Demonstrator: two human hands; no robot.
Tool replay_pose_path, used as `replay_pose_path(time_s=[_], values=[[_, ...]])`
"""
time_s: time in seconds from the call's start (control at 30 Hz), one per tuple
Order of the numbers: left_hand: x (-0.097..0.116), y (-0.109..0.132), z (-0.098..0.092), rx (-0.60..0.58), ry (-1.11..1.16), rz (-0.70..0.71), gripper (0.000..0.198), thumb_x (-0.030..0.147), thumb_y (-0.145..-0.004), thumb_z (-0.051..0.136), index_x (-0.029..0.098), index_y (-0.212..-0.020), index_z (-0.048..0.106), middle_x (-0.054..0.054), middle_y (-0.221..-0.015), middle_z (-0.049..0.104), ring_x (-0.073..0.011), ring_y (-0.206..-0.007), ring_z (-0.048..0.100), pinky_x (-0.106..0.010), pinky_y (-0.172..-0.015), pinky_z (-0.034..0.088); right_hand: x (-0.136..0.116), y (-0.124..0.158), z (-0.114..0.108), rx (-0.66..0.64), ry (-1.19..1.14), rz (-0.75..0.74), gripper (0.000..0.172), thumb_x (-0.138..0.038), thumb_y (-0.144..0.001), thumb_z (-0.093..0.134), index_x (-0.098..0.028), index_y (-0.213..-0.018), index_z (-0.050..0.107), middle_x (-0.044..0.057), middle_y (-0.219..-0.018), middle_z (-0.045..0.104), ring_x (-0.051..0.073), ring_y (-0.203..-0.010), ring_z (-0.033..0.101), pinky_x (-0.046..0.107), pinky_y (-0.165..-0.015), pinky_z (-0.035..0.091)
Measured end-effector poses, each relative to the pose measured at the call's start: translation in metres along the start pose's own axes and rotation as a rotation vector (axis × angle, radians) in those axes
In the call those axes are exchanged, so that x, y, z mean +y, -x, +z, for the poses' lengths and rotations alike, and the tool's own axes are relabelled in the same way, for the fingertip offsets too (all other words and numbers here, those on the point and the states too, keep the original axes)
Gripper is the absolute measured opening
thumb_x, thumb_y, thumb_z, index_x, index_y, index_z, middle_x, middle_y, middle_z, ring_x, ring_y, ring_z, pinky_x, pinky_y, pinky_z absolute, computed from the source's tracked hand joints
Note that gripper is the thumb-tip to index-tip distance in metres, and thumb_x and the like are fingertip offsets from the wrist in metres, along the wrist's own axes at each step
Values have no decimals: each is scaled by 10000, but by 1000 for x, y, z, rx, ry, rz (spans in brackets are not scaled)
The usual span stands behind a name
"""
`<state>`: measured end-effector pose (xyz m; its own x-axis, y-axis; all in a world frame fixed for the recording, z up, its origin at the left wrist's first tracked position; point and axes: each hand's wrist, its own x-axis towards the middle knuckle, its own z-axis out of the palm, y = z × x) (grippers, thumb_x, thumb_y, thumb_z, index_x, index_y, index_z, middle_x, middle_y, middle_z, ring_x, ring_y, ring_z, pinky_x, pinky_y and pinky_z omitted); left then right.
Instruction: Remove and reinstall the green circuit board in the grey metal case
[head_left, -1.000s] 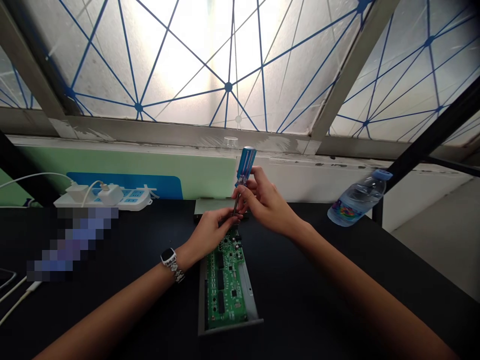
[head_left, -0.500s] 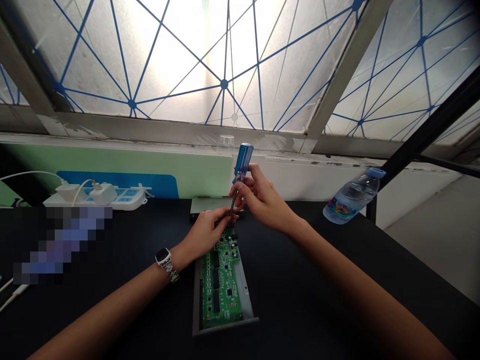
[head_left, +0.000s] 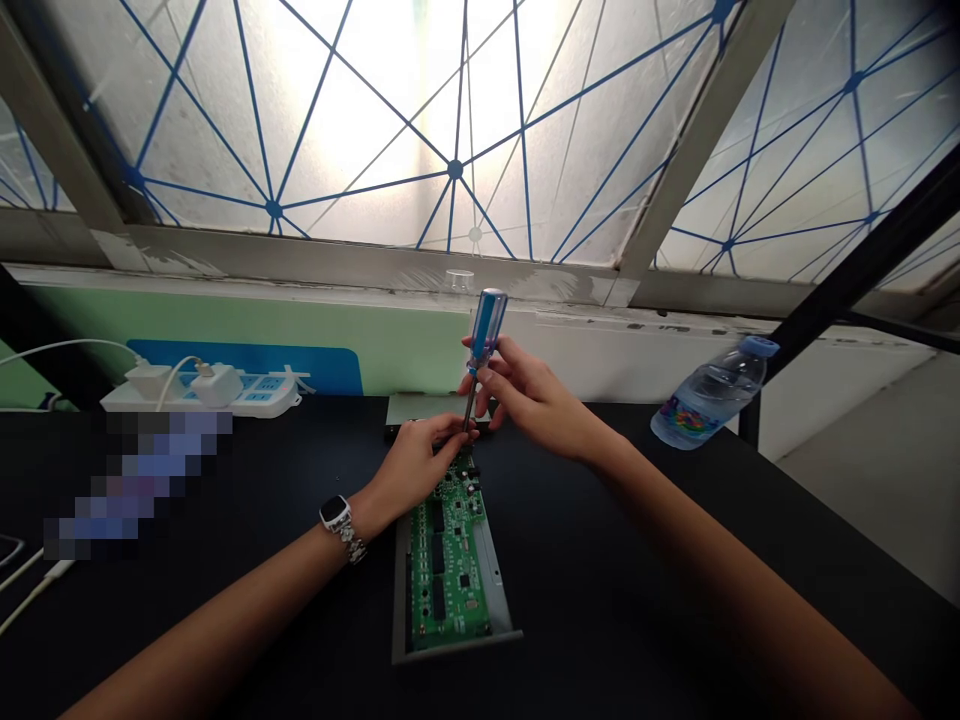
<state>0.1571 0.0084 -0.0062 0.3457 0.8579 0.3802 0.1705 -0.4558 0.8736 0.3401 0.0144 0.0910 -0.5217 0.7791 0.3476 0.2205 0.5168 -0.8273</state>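
Note:
A screwdriver (head_left: 488, 325) with a clear-and-blue handle stands nearly upright at the far end of a green circuit board (head_left: 456, 575). My right hand (head_left: 532, 390) pinches it below the handle, fingers closed around the collar and upper shaft. Lower down, my left hand (head_left: 416, 460), with a watch (head_left: 335, 512) on its wrist, has thumb and fingertips closed around the shaft near its tip. The tip itself is hidden by those fingers. The board lies in an open grey metal tray (head_left: 501, 585), its far part covered by my left hand.
Behind the board lies a flat pale metal piece (head_left: 405, 408). A power strip (head_left: 262, 398) with plugs stands at the back left, near a blurred patch and white cables (head_left: 34, 600). A water bottle (head_left: 705, 400) stands tilted at the right, by a black post (head_left: 847, 270).
The view has shifted slightly, so everything sits a little further right. My right hand's fingers have shifted a little around the screwdriver. Both hands stay at the same end of the board.

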Motion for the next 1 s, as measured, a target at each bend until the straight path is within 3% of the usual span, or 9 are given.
replay_pose_path(time_s=[0.2,0.4,0.6,0.83,1.0], values=[[1,1,0,30,-2,-13,149,306,-976,643,190,-1028,720,-79,-1046,804,-268,-1039,769,-397,-945,607,4,-2,1,87,111,-19,295,-371,-968,657,-212,-1185,536,34,-963,685,144,-721,681,270,-601,558],[-1,0,1,52,0,-22,129,307,-966,650,190,-987,701,-80,-1019,807,-270,-1025,773,-402,-941,611,8,-4,7,304,172,-32,347,-456,-879,757,-226,-930,503,-17,-802,643,131,-590,626,288,-559,494],[1,1,1,62,-20,-25,128,321,-957,667,197,-951,700,-73,-993,804,-275,-1008,773,-404,-928,606,4,-5,15,432,449,-104,406,-520,-888,727,-225,-742,489,-19,-641,585,132,-552,539,297,-540,399],[2,1,0,63,-41,-17,109,302,-943,686,194,-931,700,-63,-940,796,-264,-942,776,-385,-884,608,1,-6,19,463,572,-79,411,-531,-893,708,-224,-711,502,-11,-623,610,144,-565,550,305,-567,388],[0,0,-1,52,-54,-5,119,310,-951,678,198,-963,715,-63,-965,800,-266,-961,772,-386,-892,602,3,-8,16,354,369,-69,315,-503,-910,700,-216,-828,598,8,-715,653,154,-603,589,300,-550,419]])
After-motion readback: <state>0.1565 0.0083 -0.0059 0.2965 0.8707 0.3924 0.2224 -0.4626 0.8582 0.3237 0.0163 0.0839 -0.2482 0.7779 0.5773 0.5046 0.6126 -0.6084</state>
